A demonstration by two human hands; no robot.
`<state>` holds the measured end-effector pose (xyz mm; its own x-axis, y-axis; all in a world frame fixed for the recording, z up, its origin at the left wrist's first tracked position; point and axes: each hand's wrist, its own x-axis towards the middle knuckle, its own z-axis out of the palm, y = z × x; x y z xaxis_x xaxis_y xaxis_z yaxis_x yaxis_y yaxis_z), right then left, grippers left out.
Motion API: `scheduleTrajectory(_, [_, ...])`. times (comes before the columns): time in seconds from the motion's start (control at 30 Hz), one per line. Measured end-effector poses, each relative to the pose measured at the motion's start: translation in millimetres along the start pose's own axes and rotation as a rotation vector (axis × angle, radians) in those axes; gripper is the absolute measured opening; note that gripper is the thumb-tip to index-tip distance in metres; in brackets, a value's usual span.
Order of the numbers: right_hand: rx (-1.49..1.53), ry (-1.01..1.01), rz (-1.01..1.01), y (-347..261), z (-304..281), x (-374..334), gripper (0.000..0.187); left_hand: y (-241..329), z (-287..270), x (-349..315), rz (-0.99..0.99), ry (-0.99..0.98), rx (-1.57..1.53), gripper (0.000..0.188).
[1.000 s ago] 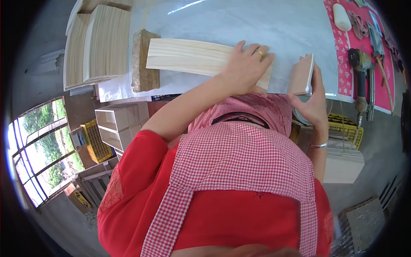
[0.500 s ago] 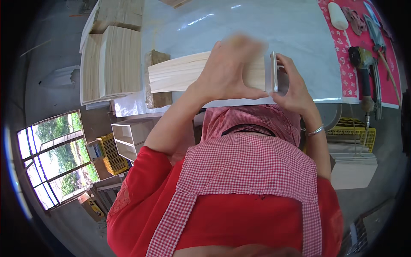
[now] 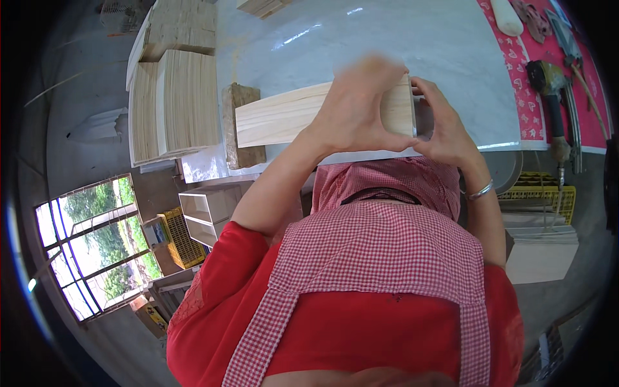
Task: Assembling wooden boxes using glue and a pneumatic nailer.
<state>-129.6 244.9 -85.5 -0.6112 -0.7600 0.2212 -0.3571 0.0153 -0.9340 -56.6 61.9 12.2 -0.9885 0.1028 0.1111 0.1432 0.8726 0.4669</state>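
Observation:
A long pale wooden board (image 3: 277,116) lies across the table in front of me. Its left end rests on a rough brown wooden block (image 3: 242,129). My left hand (image 3: 358,106) grips the board near its right end, thumb at the near edge and fingers over the far edge. My right hand (image 3: 445,126) pinches a thin upright end panel (image 3: 413,106), which sits against the board's right end. The thumbs of both hands meet near the close corner. My left hand covers part of the board, and its fingertips are blurred.
Stacks of thin wooden boards (image 3: 187,106) stand at the table's left edge. On a pink patterned cloth (image 3: 532,116) at right lie a nail gun (image 3: 551,97) and a white roll (image 3: 507,18). More wood (image 3: 264,6) sits at the far edge. A yellow crate (image 3: 538,193) is below right.
My right hand has brought the end panel left, closing the gap to the board's end. The whole view has shifted slightly.

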Motion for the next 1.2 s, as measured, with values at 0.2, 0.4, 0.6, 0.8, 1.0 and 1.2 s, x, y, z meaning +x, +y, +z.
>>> scheduleTrajectory(0.2, [-0.015,-0.001,-0.007,1.1,0.8,0.6,0.082,-1.0,3.2,1.3,-0.012,-0.007,-0.003,0.085])
scheduleTrajectory(0.4, [-0.029,0.002,-0.022,0.4,1.0,1.5,0.081,-2.5,4.4,1.4,-0.018,-0.009,-0.008,0.084])
scheduleTrajectory(0.6, [-0.032,-0.001,-0.013,-1.2,0.2,1.6,0.081,-2.2,4.7,1.7,-0.015,-0.014,-0.007,0.084])
scheduleTrajectory(0.8, [-0.046,0.003,-0.033,-1.1,0.6,2.6,0.081,-2.2,4.4,1.4,-0.020,-0.022,0.005,0.084])
scheduleTrajectory(1.0, [-0.046,0.003,-0.037,-1.5,0.3,2.9,0.081,-2.6,5.4,1.3,-0.020,-0.026,0.001,0.084])
scheduleTrajectory(1.2, [-0.069,0.010,-0.034,-2.0,1.2,2.8,0.080,-1.2,5.4,0.8,-0.042,-0.031,0.016,0.084])
